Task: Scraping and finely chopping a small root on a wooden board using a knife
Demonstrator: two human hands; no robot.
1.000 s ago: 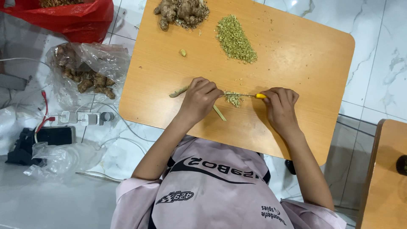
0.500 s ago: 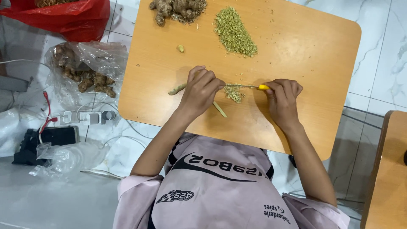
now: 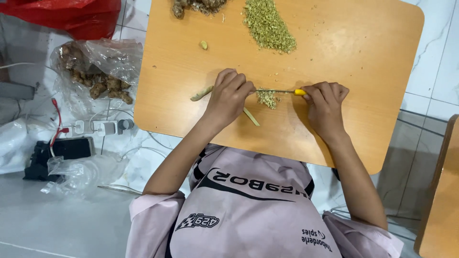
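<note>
My right hand (image 3: 325, 107) grips the yellow handle of a thin knife (image 3: 300, 92) whose blade points left across the wooden board table (image 3: 363, 57). My left hand (image 3: 229, 98) is curled over the blade's tip end and over a pale root strip (image 3: 202, 93) that sticks out to its left. A small heap of chopped greenish bits (image 3: 267, 99) lies under the blade between the hands. Another cut strip (image 3: 251, 117) lies just below my left hand.
A larger pile of chopped bits (image 3: 270, 26) and several whole roots (image 3: 196, 5) sit at the table's far edge, with one small piece (image 3: 204, 45) nearby. On the floor to the left are a clear bag of roots (image 3: 98, 71), a red bag (image 3: 71, 16), a power strip (image 3: 98, 127) and a phone (image 3: 71, 148). A second table (image 3: 442, 200) stands at the right.
Both hands stay on the knife over the small heap. The view has drifted so the table sits higher in the frame, and the right hand has edged slightly right.
</note>
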